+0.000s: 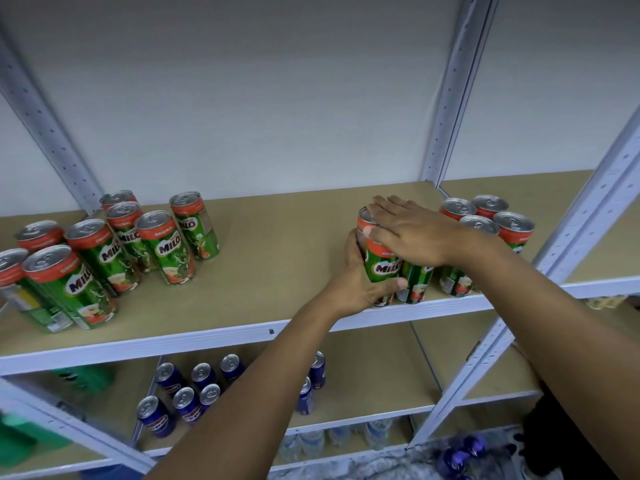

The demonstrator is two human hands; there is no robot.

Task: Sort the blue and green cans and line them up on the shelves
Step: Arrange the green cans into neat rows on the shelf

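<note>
A: What room is there on the upper tan board shelf with its white metal front edge (207,336)?

B: A broad bare stretch runs across the middle, between a loose cluster of upright green Milo cans with red collars and silver tops (104,258) on the left and a tighter group of the same green cans (485,220) on the right, near the white perforated upright post (446,109). The right group stands close to the shelf's front edge.

A: And below?

B: The lower tan shelf (381,408) carries a scatter of upright blue cans with silver tops (187,393); both forearms cross in front of it. Further down, things are too blurred to name.

A: Where are the hands?

B: At the left end of the right group. The left hand (360,275) is wrapped round the front green Milo can (382,261), thumb across its lower front, fingers behind. That can stands upright at the shelf's front edge, touching a neighbouring green can (415,282) on its right.

A: The right hand?

B: The right hand (412,233) lies flat, fingers stretched out, palm down on the can tops; it closes round nothing.
</note>
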